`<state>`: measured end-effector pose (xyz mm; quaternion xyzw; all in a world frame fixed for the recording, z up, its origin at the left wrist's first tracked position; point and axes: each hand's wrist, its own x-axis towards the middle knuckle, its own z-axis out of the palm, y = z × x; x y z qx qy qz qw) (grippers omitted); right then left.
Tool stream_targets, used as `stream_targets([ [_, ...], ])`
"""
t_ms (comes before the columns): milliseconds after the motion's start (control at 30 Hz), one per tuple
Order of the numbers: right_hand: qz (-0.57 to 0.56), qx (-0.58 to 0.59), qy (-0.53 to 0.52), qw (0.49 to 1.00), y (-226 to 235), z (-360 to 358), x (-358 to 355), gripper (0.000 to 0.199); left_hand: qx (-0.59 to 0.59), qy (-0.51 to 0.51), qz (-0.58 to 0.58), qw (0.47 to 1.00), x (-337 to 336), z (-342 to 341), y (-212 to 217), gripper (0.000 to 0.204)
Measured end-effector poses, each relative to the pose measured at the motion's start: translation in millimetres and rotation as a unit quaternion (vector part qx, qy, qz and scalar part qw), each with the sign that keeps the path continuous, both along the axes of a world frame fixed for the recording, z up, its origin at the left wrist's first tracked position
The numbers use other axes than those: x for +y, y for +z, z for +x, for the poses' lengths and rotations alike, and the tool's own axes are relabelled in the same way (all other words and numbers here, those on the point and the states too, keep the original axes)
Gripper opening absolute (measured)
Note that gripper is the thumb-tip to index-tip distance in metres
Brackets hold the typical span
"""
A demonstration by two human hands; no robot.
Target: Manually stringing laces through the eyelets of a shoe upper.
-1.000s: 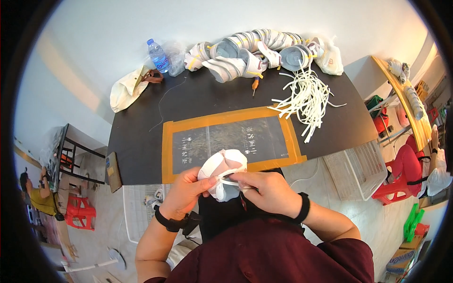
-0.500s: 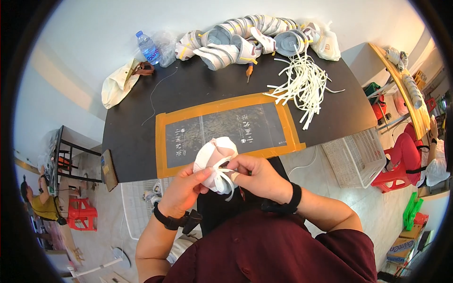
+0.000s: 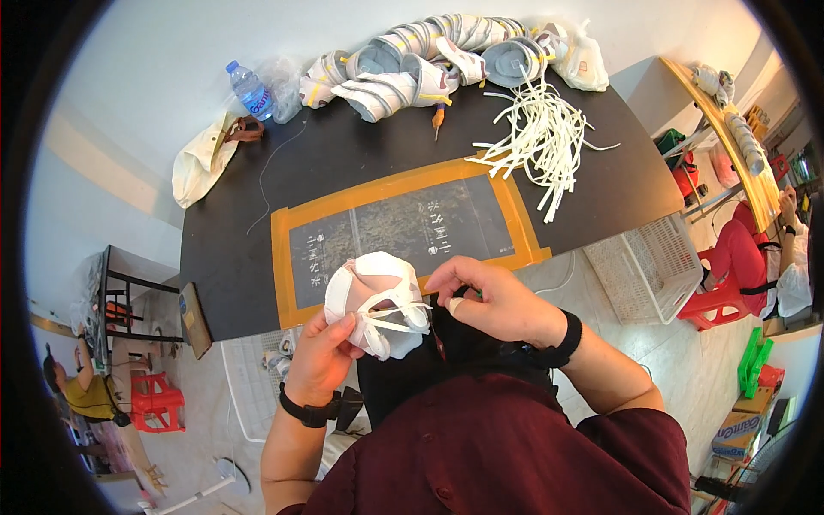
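Left hand (image 3: 322, 356): grasping white cup-shaped mask (image 3: 378, 305) from below, fingers curled on its lower edge; mask's open side faces up toward the camera, long axis running left to right. Right hand (image 3: 489, 300): just right of mask, fingertips pinched on white strap (image 3: 410, 306) crossing the mask's hollow. Beyond both hands: black counter (image 3: 343, 163) with orange-bordered mat (image 3: 403, 227). Farther off, right: loose white strips (image 3: 541, 142). Far edge: stacked masks (image 3: 412, 56).

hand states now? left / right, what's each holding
Left hand: closed on the white cup-shaped mask, gripping it from below.
Right hand: fingers pinched on the mask's white straps.
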<state>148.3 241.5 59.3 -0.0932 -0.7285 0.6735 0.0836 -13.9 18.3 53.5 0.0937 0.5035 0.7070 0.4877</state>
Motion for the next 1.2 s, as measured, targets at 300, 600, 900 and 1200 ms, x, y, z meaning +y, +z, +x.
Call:
stream_targets([
  [300, 0.393, 0.123, -0.088, 0.907, 13.6, -8.4, -30.5, 0.021, 0.075, 0.002, -0.008, 0.997, 6.2, 18.6, -3.8, 0.026],
  [600, 0.229, 0.043, -0.097, 0.968, -7.3, -7.6, -49.7, 0.023, 0.098, -0.022, -0.002, 0.995, 17.4, 31.5, -10.2, 0.031],
  [900, -0.182, -0.136, -0.053, 0.972, -21.1, -5.2, -52.8, 0.028, 0.079, -0.045, 0.024, 0.996, 12.9, 35.4, -21.6, 0.032],
  [1200, -0.442, -0.216, 0.065, 0.868, -28.4, -27.5, -38.6, 0.018, 0.077, -0.003, -0.026, 0.997, 3.2, 27.4, -14.3, 0.031],
])
